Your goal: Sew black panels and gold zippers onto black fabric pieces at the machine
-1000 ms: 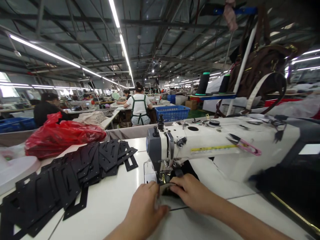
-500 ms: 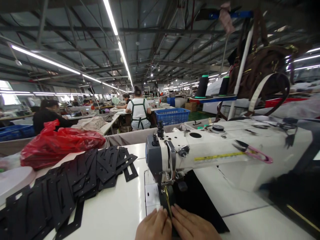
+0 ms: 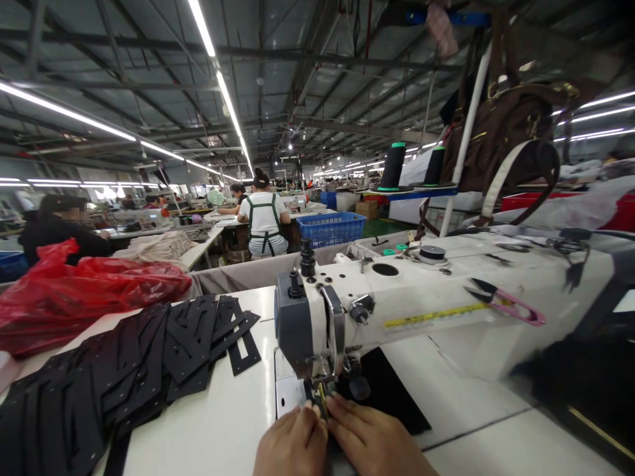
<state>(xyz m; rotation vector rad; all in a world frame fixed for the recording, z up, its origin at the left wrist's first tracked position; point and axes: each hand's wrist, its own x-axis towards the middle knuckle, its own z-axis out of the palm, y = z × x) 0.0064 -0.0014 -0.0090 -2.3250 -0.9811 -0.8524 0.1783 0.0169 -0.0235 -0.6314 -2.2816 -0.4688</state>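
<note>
Head camera: we have both hands low in the middle, backs up, fingers pointing away from us toward the needle end of the white sewing machine (image 3: pixel 426 287). Our left hand (image 3: pixel 292 439) has its fingers bunched and bent, the tips at the left edge of a gold-toothed zipper (image 3: pixel 322 396); our right hand (image 3: pixel 374 439) lies flatter, its fingers close together and stretched forward, the tips just right of those teeth. We cannot tell whether either hand pinches the material or only presses it, as the thumbs and undersides are hidden. The zipper runs under the presser foot area, between our fingertips and the machine head, and black fabric (image 3: pixel 397 393) spreads on the white tabletop (image 3: pixel 198 423) beyond our right hand. On our left, a long overlapping row of flat black pieces (image 3: pixel 171 350), some with slots, covers the table, with a crumpled red plastic bag (image 3: pixel 109 284) behind it. Pink-handled snips (image 3: pixel 518 307) lie against the machine arm, at the end of a yellow measuring strip (image 3: pixel 431 315). Past the machine we see two dark thread cones (image 3: pixel 393 168), a blue basket (image 3: pixel 330 228) and a co-worker (image 3: pixel 264 218) in green apron straps, back turned to us.
</note>
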